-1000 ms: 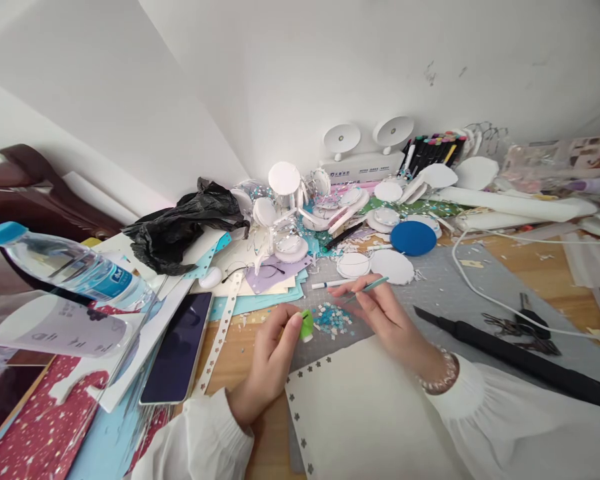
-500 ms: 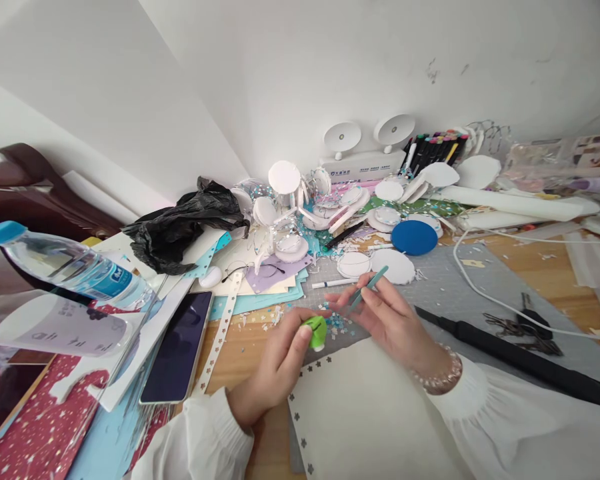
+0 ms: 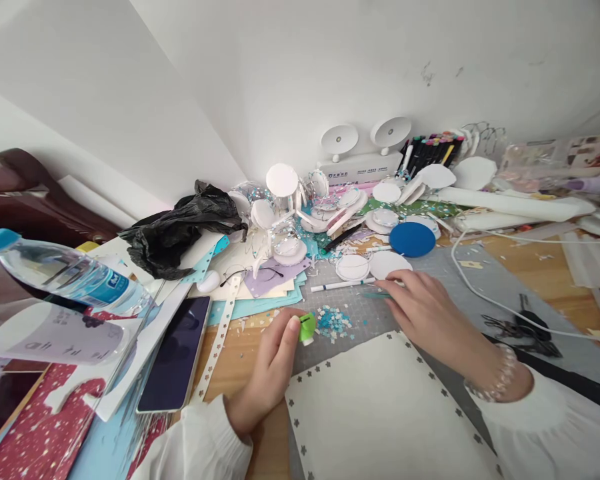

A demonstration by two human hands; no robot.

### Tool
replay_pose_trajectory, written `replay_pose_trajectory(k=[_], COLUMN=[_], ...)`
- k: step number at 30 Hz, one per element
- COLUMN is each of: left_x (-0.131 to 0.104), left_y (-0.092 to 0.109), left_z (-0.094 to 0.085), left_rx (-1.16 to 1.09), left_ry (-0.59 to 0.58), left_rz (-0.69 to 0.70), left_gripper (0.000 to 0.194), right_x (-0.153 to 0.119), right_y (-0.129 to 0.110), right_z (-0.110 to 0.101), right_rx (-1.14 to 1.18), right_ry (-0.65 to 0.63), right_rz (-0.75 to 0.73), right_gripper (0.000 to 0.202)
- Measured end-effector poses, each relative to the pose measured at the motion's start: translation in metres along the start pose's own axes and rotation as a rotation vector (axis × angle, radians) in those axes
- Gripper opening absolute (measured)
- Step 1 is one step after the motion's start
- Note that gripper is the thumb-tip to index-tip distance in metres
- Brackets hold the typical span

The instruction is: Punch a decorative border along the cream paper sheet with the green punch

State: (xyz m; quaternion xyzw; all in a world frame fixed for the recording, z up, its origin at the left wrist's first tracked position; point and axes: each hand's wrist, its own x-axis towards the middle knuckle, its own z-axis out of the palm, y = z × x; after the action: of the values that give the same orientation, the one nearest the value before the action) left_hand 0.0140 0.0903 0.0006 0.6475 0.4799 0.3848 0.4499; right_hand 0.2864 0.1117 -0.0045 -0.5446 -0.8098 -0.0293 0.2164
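Observation:
My left hand [image 3: 273, 363] is closed on a small lime-green punch [image 3: 307, 328] with a white base. Beside the punch lies a heap of tiny blue and white paper pieces [image 3: 334, 321]. My right hand [image 3: 430, 317], a beaded bracelet at its wrist, is over the grey cutting mat, its fingers pinched round a thin teal tool [image 3: 377, 295]. A white pen [image 3: 337, 286] lies just beyond that tool. Nearer to me, a cream sheet [image 3: 375, 407] has small flower-shaped holes along its edges.
A phone [image 3: 175, 357], a punched paper strip [image 3: 220, 337], a bottle [image 3: 75, 273] and a cup [image 3: 55, 330] are at left. Behind are glasses [image 3: 253, 274], a black bag [image 3: 180, 230], white discs and a blue disc [image 3: 413, 239]. Keys [image 3: 525, 330] and a white cable [image 3: 473, 287] lie right.
My right hand has moved right, away from my left hand, and turned palm down, with the teal tool now low over the mat. The blue pieces and the sheet's right edge are uncovered.

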Motion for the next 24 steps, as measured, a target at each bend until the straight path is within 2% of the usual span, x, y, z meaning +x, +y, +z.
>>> replay_pose_trajectory(k=[2, 4, 8, 11, 13, 15, 18, 20, 22, 24], left_x=[-0.001, -0.001, -0.001, -0.001, 0.0, 0.001, 0.003, 0.002, 0.0, -0.003], left_y=[0.001, 0.002, 0.0, -0.001, 0.0, 0.005, 0.013, 0.017, 0.019, 0.019], left_z=[0.001, 0.002, 0.005, 0.003, -0.001, -0.005, -0.01, -0.01, -0.008, -0.006], left_rx=[-0.01, -0.015, 0.011, 0.044, 0.092, 0.219, 0.58, 0.779, 0.836, 0.786], left_ry=[-0.028, -0.069, -0.114, -0.121, -0.133, -0.173, -0.309, -0.4, -0.468, -0.501], left_rz=[0.013, 0.032, 0.075, 0.107, 0.139, 0.196, 0.279, 0.288, 0.251, 0.194], left_gripper=[0.045, 0.046, 0.043, 0.044, 0.046, 0.043, 0.037, 0.037, 0.032, 0.024], right_x=[-0.004, -0.005, 0.005, 0.014, 0.015, 0.013, 0.006, 0.002, 0.001, 0.002], right_y=[-0.009, -0.028, -0.073, -0.088, -0.085, -0.076, -0.055, -0.043, -0.034, -0.029], right_z=[-0.004, -0.008, -0.009, 0.001, 0.007, 0.01, 0.009, 0.005, 0.0, -0.004], right_rx=[0.036, 0.175, 0.49, 0.664, 0.77, 0.859, 0.942, 0.987, 1.032, 1.051], right_ry=[0.05, 0.042, -0.145, -0.159, -0.14, -0.122, -0.112, -0.093, -0.088, -0.113], right_rz=[-0.025, -0.087, -0.28, -0.298, -0.247, -0.135, 0.074, 0.188, 0.268, 0.278], right_gripper=[0.03, 0.037, 0.058, 0.033, 0.025, 0.024, 0.023, 0.026, 0.032, 0.033])
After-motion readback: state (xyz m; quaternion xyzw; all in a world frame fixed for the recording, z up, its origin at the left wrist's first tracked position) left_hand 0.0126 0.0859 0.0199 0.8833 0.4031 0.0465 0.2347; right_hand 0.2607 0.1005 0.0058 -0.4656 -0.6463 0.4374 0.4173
